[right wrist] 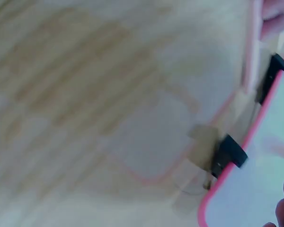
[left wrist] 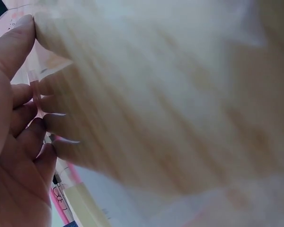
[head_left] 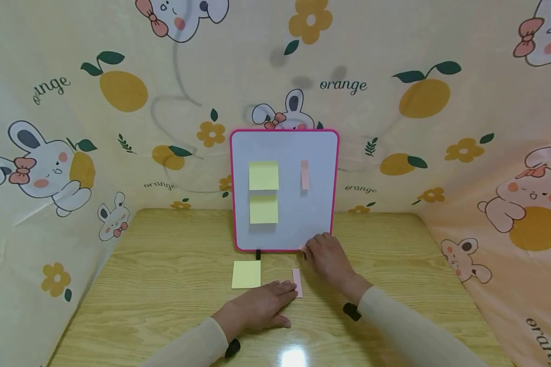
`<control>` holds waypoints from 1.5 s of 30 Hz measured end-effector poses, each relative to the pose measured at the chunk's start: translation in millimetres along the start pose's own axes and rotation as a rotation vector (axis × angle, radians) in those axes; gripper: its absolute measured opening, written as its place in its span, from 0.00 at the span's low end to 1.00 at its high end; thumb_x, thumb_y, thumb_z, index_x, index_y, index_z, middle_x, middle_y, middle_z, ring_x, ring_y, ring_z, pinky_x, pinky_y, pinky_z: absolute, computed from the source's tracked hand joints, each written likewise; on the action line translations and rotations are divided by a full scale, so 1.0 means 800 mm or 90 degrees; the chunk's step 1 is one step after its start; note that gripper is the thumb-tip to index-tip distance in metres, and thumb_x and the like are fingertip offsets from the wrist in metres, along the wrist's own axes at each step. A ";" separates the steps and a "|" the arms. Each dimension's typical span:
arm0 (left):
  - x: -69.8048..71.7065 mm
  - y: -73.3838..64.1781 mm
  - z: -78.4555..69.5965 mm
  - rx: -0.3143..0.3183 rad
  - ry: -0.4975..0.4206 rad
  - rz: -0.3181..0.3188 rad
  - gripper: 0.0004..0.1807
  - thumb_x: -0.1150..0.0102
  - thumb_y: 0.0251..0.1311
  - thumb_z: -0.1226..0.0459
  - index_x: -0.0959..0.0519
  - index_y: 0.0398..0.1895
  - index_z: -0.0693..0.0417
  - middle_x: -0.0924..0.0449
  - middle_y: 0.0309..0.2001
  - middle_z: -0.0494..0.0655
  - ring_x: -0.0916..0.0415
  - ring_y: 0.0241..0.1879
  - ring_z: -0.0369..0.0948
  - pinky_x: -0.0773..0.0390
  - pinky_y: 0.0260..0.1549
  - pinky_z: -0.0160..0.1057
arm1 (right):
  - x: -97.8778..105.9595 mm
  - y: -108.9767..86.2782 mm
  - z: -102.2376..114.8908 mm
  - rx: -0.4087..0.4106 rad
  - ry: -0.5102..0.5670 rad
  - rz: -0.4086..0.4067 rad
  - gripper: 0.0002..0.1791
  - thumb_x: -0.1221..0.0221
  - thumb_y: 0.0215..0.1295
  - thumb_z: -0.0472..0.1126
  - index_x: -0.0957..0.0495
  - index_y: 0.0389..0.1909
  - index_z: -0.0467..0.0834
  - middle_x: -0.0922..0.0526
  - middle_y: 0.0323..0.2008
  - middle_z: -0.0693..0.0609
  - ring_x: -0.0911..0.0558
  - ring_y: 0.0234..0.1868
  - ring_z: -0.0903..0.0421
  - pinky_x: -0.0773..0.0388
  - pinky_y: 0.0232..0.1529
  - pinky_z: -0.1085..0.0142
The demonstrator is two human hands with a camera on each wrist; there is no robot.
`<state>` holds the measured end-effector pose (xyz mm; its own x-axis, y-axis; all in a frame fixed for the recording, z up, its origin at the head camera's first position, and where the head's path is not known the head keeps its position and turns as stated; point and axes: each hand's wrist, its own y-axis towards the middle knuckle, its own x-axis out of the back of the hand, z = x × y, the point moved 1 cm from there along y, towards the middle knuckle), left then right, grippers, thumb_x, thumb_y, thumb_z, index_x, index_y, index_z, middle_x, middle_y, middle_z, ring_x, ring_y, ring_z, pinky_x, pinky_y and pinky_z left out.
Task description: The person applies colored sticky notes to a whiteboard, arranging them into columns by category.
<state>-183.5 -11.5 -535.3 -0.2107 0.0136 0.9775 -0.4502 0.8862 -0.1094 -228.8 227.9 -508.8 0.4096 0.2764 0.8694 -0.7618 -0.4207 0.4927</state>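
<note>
A white board with a pink rim (head_left: 284, 239) stands upright on the table. It bears two yellow sticky notes (head_left: 264, 176), one above the other on its left side, and a narrow pink sticky note (head_left: 305, 175) on the right. My right hand (head_left: 329, 260), fingers curled, is at the board's lower right edge and seems to pinch a small pink sticky note (head_left: 301, 248), mostly hidden. With straight fingers, my left hand (head_left: 263, 305) lies on the table and touches a narrow pink sticky pad (head_left: 297, 283). A yellow sticky pad (head_left: 246, 274) lies just beyond it.
Black feet (right wrist: 228, 153) support the board's lower edge. The wooden table (head_left: 174, 265) is bordered by a patterned cloth backdrop (head_left: 257, 61) at the back and both sides. A dark wrist device (head_left: 352, 312) is by the right sleeve.
</note>
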 end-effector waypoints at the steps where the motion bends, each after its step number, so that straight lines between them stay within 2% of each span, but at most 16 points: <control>1: 0.000 0.000 0.000 0.000 -0.001 0.000 0.41 0.52 0.77 0.38 0.37 0.82 0.53 0.40 0.83 0.47 0.42 0.82 0.44 0.39 0.80 0.42 | 0.004 0.001 -0.001 -0.002 0.003 -0.007 0.07 0.29 0.67 0.37 0.18 0.38 0.41 0.17 0.34 0.50 0.23 0.37 0.49 0.23 0.39 0.58; 4: 0.000 0.001 0.000 0.001 -0.005 -0.001 0.41 0.51 0.77 0.39 0.37 0.82 0.53 0.40 0.83 0.48 0.42 0.82 0.45 0.39 0.81 0.42 | 0.018 0.006 -0.007 0.002 0.004 -0.031 0.06 0.29 0.67 0.36 0.18 0.38 0.42 0.17 0.35 0.50 0.22 0.39 0.49 0.23 0.39 0.59; 12: 0.001 0.001 -0.001 0.010 -0.034 0.001 0.41 0.50 0.77 0.40 0.38 0.83 0.53 0.41 0.83 0.47 0.43 0.82 0.45 0.40 0.81 0.43 | 0.041 0.027 -0.027 0.065 -0.043 -0.159 0.07 0.30 0.65 0.34 0.19 0.37 0.39 0.17 0.35 0.46 0.21 0.38 0.46 0.25 0.35 0.57; 18: 0.002 -0.001 0.002 0.008 -0.049 -0.001 0.41 0.49 0.77 0.40 0.38 0.83 0.53 0.42 0.83 0.48 0.43 0.82 0.45 0.39 0.81 0.44 | 0.045 0.046 -0.031 0.080 -0.072 -0.206 0.04 0.33 0.69 0.34 0.19 0.40 0.38 0.16 0.38 0.45 0.21 0.41 0.44 0.23 0.39 0.54; 27: -0.003 -0.004 0.005 0.010 -0.063 -0.010 0.41 0.50 0.77 0.40 0.39 0.83 0.53 0.43 0.84 0.47 0.44 0.82 0.46 0.40 0.81 0.44 | 0.041 0.069 -0.034 0.139 -0.114 -0.301 0.03 0.38 0.70 0.31 0.21 0.35 0.38 0.17 0.35 0.44 0.21 0.37 0.43 0.26 0.31 0.55; 30: -0.003 -0.005 0.004 0.009 -0.067 -0.013 0.41 0.50 0.77 0.39 0.39 0.83 0.53 0.43 0.84 0.47 0.44 0.82 0.46 0.40 0.81 0.44 | 0.041 0.072 -0.037 0.138 -0.137 -0.301 0.03 0.39 0.71 0.32 0.21 0.35 0.37 0.17 0.35 0.44 0.20 0.37 0.43 0.24 0.31 0.56; 33: -0.004 -0.005 0.003 0.006 -0.073 -0.013 0.41 0.50 0.77 0.40 0.39 0.83 0.53 0.43 0.84 0.47 0.44 0.83 0.46 0.40 0.81 0.45 | 0.042 0.073 -0.040 0.124 -0.156 -0.279 0.03 0.38 0.72 0.33 0.21 0.37 0.38 0.16 0.37 0.44 0.20 0.39 0.44 0.23 0.33 0.56; 40: -0.005 -0.004 0.002 0.005 -0.092 -0.011 0.41 0.49 0.78 0.42 0.40 0.84 0.54 0.44 0.84 0.48 0.46 0.83 0.46 0.42 0.82 0.45 | 0.038 0.076 -0.044 0.123 -0.156 -0.296 0.03 0.39 0.71 0.33 0.21 0.36 0.39 0.16 0.36 0.45 0.19 0.39 0.44 0.21 0.33 0.55; 45: -0.005 -0.004 0.002 0.007 -0.099 -0.008 0.41 0.49 0.78 0.42 0.41 0.84 0.54 0.44 0.84 0.47 0.47 0.83 0.46 0.43 0.83 0.45 | 0.036 0.077 -0.044 0.108 -0.169 -0.276 0.03 0.40 0.73 0.34 0.21 0.37 0.39 0.16 0.37 0.46 0.19 0.40 0.45 0.21 0.35 0.56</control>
<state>-182.6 -15.2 -538.8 -0.3365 -0.0696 0.9391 -0.4634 0.8804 -0.1009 -281.7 240.5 -454.5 0.7984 0.2370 0.5536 -0.4117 -0.4561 0.7890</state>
